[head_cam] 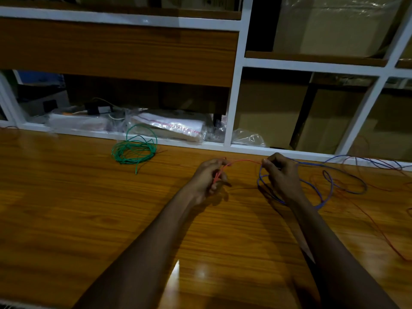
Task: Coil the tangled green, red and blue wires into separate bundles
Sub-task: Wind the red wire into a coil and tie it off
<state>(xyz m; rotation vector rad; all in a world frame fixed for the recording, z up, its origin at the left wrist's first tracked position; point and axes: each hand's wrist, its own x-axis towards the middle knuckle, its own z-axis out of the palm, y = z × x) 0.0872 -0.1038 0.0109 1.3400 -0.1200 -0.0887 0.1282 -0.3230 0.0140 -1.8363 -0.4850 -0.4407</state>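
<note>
Gripping red wire loops, left hand curls shut; right hand pinches the same strand at 3 o'clock. Blue wire sprawls loose around and beyond the right hand. Green wire lies coiled at 10 o'clock on table.

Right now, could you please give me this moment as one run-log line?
green wire: coiled, set aside | red wire: pinched between left hand and right hand | blue wire: loose loops by right hand
</note>
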